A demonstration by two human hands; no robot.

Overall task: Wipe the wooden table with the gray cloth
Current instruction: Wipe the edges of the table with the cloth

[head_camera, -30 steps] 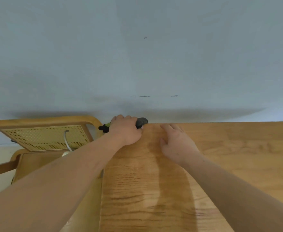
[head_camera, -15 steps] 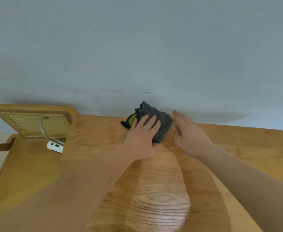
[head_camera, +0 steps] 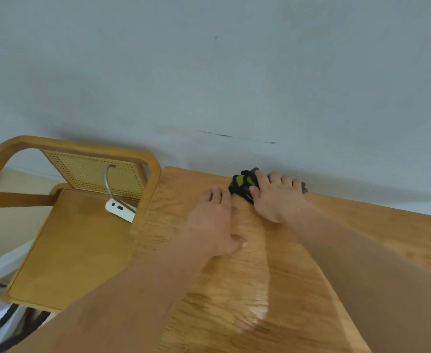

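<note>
— Start at the left. What's over there?

— A wooden chair (head_camera: pixel 64 240) with a cane back, pushed up beside the table. A white power strip (head_camera: pixel 119 209) lies on its seat with a pale cable (head_camera: pixel 109 184) curving up from it. No bowls, boxes or bins anywhere that I can see, so nothing holding anything.

— And the hands?

— The left hand (head_camera: pixel 215 222) lies flat on the wooden table (head_camera: pixel 234 301), fingers straight and together, gripping nothing. Just to its right sits the gray cloth (head_camera: pixel 243 186), bunched, with black and green patches showing, right at the table's far edge against the wall (head_camera: pixel 234 72). The right hand (head_camera: pixel 279 197) presses down on it, fingers spread over the top; I'd call it a press more than a pinch.

— How far along is the wiping?

— Hard to say. A glossy band runs down the wood near the front, perhaps damp, perhaps only glare. My guess is the far middle strip is being worked, while the whole stretch to the right looks untouched.
</note>
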